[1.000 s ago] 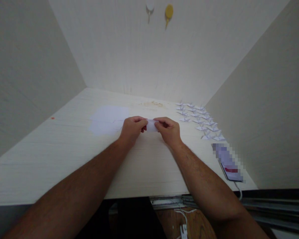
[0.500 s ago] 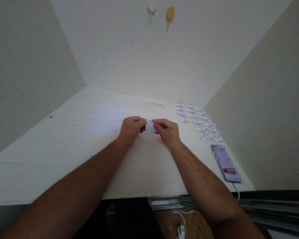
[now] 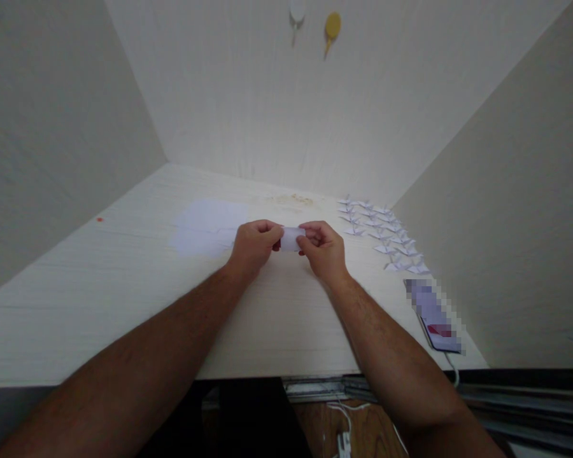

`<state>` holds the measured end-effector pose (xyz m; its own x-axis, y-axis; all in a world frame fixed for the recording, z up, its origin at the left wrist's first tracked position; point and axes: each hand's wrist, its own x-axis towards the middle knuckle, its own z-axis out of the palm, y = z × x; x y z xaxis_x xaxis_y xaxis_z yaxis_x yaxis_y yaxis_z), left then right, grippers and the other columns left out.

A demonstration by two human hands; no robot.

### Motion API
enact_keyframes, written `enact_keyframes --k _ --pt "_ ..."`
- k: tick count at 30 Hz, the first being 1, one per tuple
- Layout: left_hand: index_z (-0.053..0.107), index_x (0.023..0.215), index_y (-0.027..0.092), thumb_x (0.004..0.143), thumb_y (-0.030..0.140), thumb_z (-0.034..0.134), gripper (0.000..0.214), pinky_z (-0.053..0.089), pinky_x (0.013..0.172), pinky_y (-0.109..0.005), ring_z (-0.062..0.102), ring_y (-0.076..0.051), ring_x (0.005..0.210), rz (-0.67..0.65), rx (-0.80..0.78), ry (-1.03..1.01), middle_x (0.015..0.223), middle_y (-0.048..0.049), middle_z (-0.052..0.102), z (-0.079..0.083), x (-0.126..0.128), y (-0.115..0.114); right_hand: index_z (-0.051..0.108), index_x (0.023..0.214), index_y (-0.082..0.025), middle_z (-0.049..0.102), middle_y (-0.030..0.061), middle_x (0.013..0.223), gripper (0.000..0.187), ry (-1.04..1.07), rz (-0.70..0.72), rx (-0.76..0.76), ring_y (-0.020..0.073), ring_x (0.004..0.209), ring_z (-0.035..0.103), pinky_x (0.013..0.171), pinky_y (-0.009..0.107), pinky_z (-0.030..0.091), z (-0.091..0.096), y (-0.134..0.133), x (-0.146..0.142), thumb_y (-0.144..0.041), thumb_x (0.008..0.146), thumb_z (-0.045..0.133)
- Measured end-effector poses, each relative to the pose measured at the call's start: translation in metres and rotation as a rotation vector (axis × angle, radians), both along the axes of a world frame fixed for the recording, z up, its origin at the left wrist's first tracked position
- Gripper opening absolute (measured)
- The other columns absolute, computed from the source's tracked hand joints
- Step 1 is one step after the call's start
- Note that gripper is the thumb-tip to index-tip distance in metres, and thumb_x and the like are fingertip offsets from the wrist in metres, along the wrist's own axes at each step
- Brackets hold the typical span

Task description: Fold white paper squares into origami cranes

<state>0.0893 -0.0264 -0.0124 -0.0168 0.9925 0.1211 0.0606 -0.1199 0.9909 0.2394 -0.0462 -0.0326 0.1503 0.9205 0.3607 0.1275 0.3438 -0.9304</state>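
Between my hands is a small white piece of paper [image 3: 290, 239], held just above the middle of the tabletop. My left hand [image 3: 256, 243] pinches its left edge between thumb and fingers. At the right edge, my right hand [image 3: 323, 247] grips it with the thumb on the near face and the index finger by the top corner. Some of the fingertips are hidden behind the paper. To the left of my left hand lie white paper sheets [image 3: 205, 222], whose separate edges are hard to make out.
Several folded white paper cranes [image 3: 382, 232] stand in rows at the right back. Nearer me, a phone [image 3: 432, 315] with a blurred screen lies by the right wall, a cable [image 3: 452, 367] at its lower end. Two hooks, one yellow [image 3: 333, 25], hang on the back wall.
My right index finger has lifted and straightened toward the paper's upper right corner, and more of the paper shows. My left hand keeps its pinch. The view has shifted slightly.
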Motion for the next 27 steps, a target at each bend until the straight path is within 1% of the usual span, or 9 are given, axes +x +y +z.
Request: enact_keyframes --k 4,6,9,14,18,23,27 --pt "0.068 0.064 0.014 0.069 0.022 0.062 0.012 0.039 0.048 -0.022 0.051 -0.01 0.048 0.035 0.022 0.02 0.052 0.0003 0.06 0.004 0.003 -0.005 0.06 0.083 -0.02 0.063 -0.0049 0.06 0.017 0.009 -0.028 -0.042 0.0109 0.05 0.061 0.044 0.021 0.048 0.004 -0.002 -0.002 -0.032 0.073 0.069" --pt "0.069 0.066 0.014 0.069 0.022 0.062 0.011 0.038 0.046 -0.022 0.052 -0.011 0.048 0.067 0.036 0.036 0.053 0.0 0.061 0.006 0.004 -0.006 0.061 0.078 -0.02 0.063 -0.0043 0.058 0.015 0.007 -0.058 -0.039 0.0113 0.049 0.062 0.044 0.021 0.048 0.006 -0.003 -0.003 -0.031 0.073 0.07" --pt "0.068 0.064 0.014 0.069 0.022 0.062 0.011 0.038 0.045 -0.022 0.052 -0.011 0.047 0.098 0.029 0.033 0.053 -0.0004 0.061 0.005 0.005 -0.007 0.063 0.076 -0.02 0.063 -0.0043 0.057 0.012 0.003 -0.082 -0.018 0.0112 0.049 0.062 0.044 0.021 0.049 0.005 -0.003 -0.003 -0.03 0.073 0.07" --pt "0.063 0.056 0.015 0.067 0.022 0.063 0.013 0.038 0.046 -0.023 0.05 -0.011 0.046 0.054 -0.031 -0.069 0.049 -0.0011 0.058 -0.003 0.005 -0.001 0.068 0.077 -0.022 0.063 -0.0044 0.059 0.006 -0.07 -0.026 0.059 0.0099 0.051 0.061 0.048 0.022 0.052 0.004 -0.004 0.001 -0.027 0.074 0.069" --pt "0.064 0.057 0.015 0.066 0.023 0.064 0.011 0.038 0.046 -0.024 0.051 -0.012 0.047 0.02 -0.057 -0.122 0.051 -0.0019 0.059 -0.009 0.004 0.003 0.07 0.076 -0.022 0.064 -0.004 0.061 0.004 -0.04 0.015 0.059 0.0096 0.05 0.06 0.048 0.023 0.053 0.009 -0.005 0.001 -0.025 0.073 0.068" --pt "0.065 0.058 0.015 0.063 0.022 0.064 0.008 0.039 0.046 -0.025 0.051 -0.012 0.048 0.008 -0.089 -0.159 0.053 -0.0019 0.059 -0.007 0.004 0.002 0.069 0.069 -0.021 0.063 -0.0044 0.057 0.004 -0.039 0.025 0.054 0.0093 0.049 0.06 0.046 0.021 0.05 0.014 -0.007 0.001 -0.017 0.069 0.067" --pt "0.064 0.058 0.015 0.061 0.021 0.064 0.007 0.037 0.045 -0.024 0.051 -0.012 0.047 -0.007 -0.122 -0.213 0.053 -0.0017 0.058 -0.006 0.006 0.002 0.069 0.067 -0.021 0.064 -0.004 0.057 0.005 -0.073 0.02 0.028 0.0095 0.049 0.059 0.046 0.021 0.048 0.014 -0.007 0.003 -0.017 0.067 0.066"
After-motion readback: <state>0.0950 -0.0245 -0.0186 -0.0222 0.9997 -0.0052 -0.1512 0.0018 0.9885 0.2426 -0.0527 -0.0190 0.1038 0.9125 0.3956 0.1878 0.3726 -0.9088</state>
